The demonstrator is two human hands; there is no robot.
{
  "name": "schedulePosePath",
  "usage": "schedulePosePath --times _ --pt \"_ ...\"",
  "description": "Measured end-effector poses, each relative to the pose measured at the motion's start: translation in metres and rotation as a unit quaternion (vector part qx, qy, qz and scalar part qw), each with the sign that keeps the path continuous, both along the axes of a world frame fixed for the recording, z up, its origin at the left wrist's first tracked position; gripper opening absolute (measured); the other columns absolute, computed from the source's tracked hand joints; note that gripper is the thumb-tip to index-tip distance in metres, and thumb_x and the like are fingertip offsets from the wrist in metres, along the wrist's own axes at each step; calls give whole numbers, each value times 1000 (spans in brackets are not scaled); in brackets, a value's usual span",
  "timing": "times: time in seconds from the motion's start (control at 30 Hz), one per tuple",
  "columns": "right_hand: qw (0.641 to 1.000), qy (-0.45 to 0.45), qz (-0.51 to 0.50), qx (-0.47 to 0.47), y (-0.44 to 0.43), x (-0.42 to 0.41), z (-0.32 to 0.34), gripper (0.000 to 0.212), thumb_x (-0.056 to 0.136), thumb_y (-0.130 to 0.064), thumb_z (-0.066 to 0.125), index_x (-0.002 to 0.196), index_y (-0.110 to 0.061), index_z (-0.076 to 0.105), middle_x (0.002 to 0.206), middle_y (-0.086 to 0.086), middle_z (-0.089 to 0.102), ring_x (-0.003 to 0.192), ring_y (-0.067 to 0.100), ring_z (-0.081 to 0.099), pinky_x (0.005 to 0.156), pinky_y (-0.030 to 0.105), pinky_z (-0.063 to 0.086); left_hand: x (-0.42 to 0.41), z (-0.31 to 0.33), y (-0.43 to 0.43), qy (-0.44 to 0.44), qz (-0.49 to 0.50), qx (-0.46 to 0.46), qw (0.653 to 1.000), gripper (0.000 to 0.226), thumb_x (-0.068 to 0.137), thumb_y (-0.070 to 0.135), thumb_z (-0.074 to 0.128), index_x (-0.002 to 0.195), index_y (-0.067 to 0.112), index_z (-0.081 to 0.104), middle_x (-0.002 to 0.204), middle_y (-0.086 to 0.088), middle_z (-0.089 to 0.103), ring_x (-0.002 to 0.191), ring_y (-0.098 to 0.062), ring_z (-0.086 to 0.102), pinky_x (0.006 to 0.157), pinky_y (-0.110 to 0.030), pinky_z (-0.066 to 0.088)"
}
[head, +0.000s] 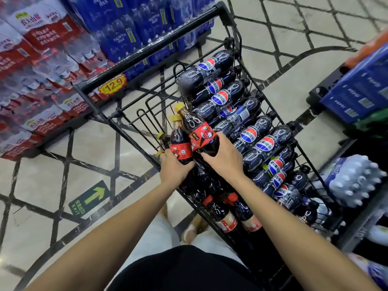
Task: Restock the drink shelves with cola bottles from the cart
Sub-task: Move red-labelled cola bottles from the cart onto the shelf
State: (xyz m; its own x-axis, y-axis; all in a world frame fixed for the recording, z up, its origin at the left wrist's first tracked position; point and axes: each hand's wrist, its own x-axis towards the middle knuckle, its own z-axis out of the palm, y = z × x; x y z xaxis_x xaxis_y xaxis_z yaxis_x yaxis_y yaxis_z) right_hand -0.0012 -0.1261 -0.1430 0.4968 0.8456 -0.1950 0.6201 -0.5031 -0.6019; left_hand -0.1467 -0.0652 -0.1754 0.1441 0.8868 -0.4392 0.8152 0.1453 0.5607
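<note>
Surveying the floor [73,148]: pale tiles crossed by dark diamond lines, with a green exit-arrow sticker [90,198] off the cart's left side. The black wire cart [147,50] stands in the aisle. Blue-labelled cola bottles [258,141] lie in a row along its right edge, and red-capped bottles [226,217] sit at its near end. The left hand [174,168] grips a yellow-capped bottle [179,141]. The right hand [223,157] grips a second yellow-capped bottle [199,127], touching the first, at the cart's left edge. Red water packs [42,28] and blue water packs [126,28] crowd the left. Blue cartons [357,89], probably drinks, stand right.
</note>
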Motion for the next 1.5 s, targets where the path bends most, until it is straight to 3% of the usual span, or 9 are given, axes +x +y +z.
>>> schedulePosePath --times 0.3,0.57,0.7,0.77,0.87,0.97,1.13,1.23,1.5 --pt "994 6 -111 18 -19 -25 11 46 73 -51 70 107 -32 45 98 -16 57 92 14 60 66 28 36 -8 -13 12 -137 -6 -42 990 63 78 32 78 109 14 26 94 5 46 95 -20 52 75 -29 38" --pt "953 31 -297 61 -23 -73 13 66 70 -43 76 122 -19 42 106 0 60 99 23 58 76 32 43 -14 26 43 -267 -175 -40 947 64 77 24 78 117 26 28 105 7 55 97 -12 56 74 -5 39" --pt "919 68 -378 90 -24 -99 14 61 71 -41 78 107 -24 32 91 -10 52 83 14 53 62 26 38 -25 38 53 -282 -258 -115 917 70 75 25 80 122 23 29 119 -7 57 111 -21 57 100 -40 46" --pt "905 78 -407 99 -28 -114 17 62 71 -40 78 106 -24 29 88 -16 48 76 7 50 57 18 36 -30 40 51 -269 -293 -131 908 75 72 34 80 127 20 29 117 -5 58 111 -20 57 99 -36 46" --pt "870 98 -468 121 -41 -139 19 64 71 -40 79 107 -23 29 95 -9 53 83 10 54 66 25 40 -40 41 39 -265 -344 -140 890 69 79 28 78 129 19 30 101 15 53 88 18 54 71 2 39" --pt "831 103 -531 131 -64 -168 18 65 71 -43 78 110 -23 31 101 -7 50 93 14 50 73 29 37 -52 41 20 -251 -412 -147 863 74 86 25 72 141 11 26 95 28 34 63 41 34 58 11 28" --pt "756 130 -609 205 -119 -225 18 72 69 -42 78 122 -26 32 106 -18 50 101 6 51 80 24 36 -74 46 -29 -222 -489 -232 811 65 83 36 73 130 12 35 115 -4 58 111 -18 59 89 -28 47" --pt "706 138 -651 242 -154 -268 19 68 62 -48 75 120 -32 43 107 -19 59 99 2 57 85 26 44 -98 47 -69 -214 -537 -277 767 63 81 44 72 126 17 37 119 -7 58 112 -23 60 97 -39 48" --pt "566 106 -744 340 -245 -440 24 60 81 -17 75 132 -18 43 114 -13 60 106 2 57 94 22 45 -213 56 -176 -176 -662 -351 638 72 79 36 68 137 17 31 117 1 56 109 -16 58 85 -26 48"
